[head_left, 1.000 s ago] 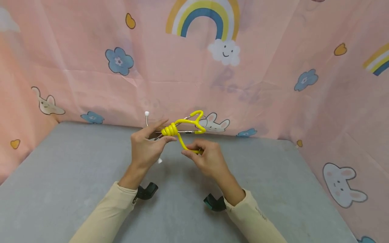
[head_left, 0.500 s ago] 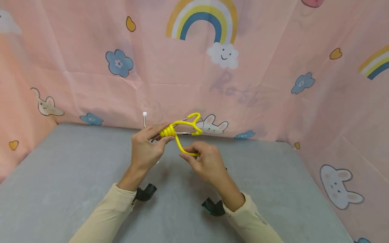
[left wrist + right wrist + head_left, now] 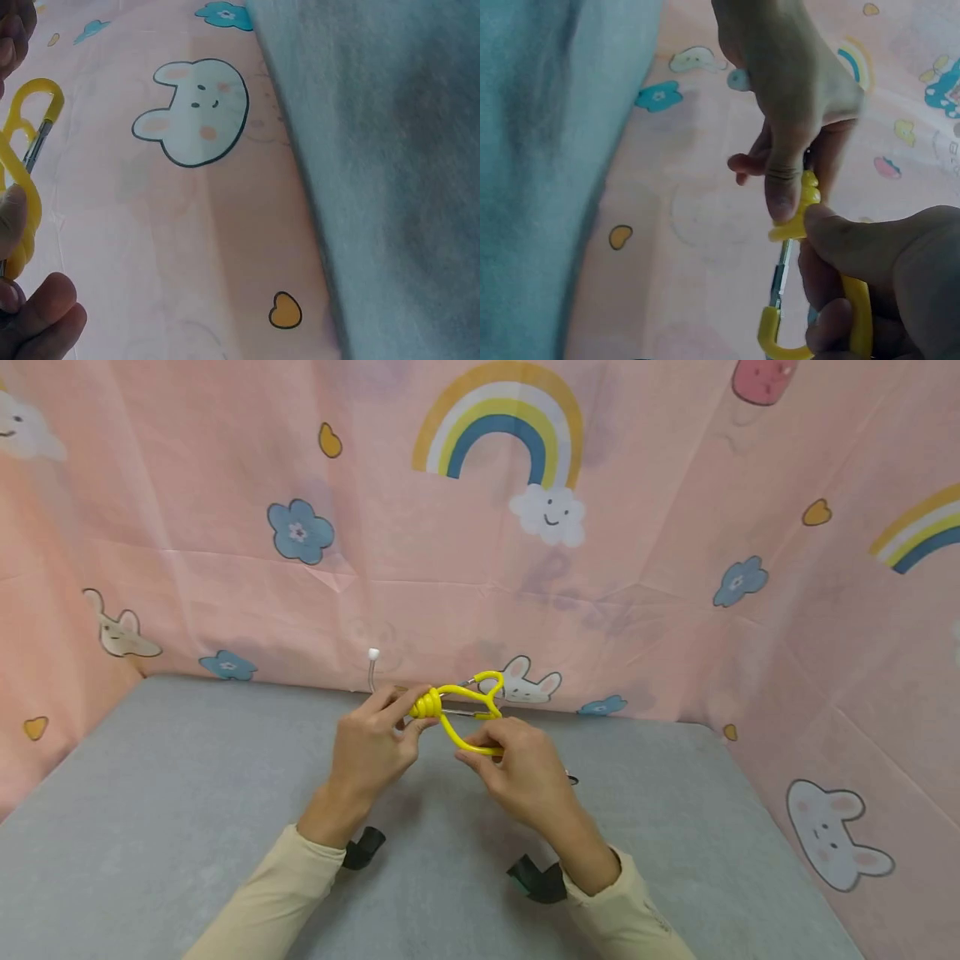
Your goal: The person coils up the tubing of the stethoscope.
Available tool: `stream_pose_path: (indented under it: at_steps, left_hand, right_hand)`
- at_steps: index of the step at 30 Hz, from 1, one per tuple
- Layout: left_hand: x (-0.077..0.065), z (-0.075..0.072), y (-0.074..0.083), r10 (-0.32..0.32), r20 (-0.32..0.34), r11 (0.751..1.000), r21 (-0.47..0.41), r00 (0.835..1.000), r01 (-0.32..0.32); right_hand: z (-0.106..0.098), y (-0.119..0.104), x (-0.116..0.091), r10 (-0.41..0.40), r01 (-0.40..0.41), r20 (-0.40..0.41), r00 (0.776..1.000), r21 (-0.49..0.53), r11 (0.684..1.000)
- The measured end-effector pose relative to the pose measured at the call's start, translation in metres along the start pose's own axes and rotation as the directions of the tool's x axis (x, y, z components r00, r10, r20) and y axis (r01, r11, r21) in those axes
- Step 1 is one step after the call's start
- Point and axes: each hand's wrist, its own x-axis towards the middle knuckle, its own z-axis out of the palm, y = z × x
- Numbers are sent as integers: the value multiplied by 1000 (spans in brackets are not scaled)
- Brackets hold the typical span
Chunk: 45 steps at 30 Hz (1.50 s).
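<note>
A stethoscope with yellow tubing (image 3: 468, 747) is held above the table between both hands. Part of the tubing forms a tight coil (image 3: 427, 703) around the metal ear tubes, and its forked end points right. My left hand (image 3: 369, 745) pinches this coil between thumb and fingers, also seen from the right wrist view. One white ear tip (image 3: 373, 654) sticks up behind the left hand; the other is hidden in the head view. My right hand (image 3: 521, 770) pinches the loose length of tubing below the fork. Past that hand shows a small dark edge (image 3: 572, 779), too small to identify.
The grey table (image 3: 187, 793) spreads beneath both hands. A pink printed cloth (image 3: 420, 568) hangs behind and along the sides. Black wrist-worn pieces (image 3: 542, 881) jut inward from both cuffs.
The head view has tilted slightly upward. Left fingers have drawn closer around the coil, and the lower ear tip has gone out of sight. The right hand keeps its pinch near the forked end.
</note>
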Motion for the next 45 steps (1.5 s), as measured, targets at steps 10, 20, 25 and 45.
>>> stream_pose_path:
  at_steps: [10,20,25,45]
  left_hand:
    - [3,2,1,37,8,997,68,999,-37]
    - [8,4,8,137,192,989,27,972,-144]
    - [9,5,8,250,269,968,-107,930,-229]
    - [-1,3,11,362,391,775,-631,846,-39]
  right_hand:
    - [-11,1,1,23,-21,44,999,-37,999]
    - [-22,12,3,-67,55,-105,992,-110,992]
    - [-26,24,5,-156,139,-175,972,-102,985]
    - [-26,66,15,-396,450,-291,871,146,881]
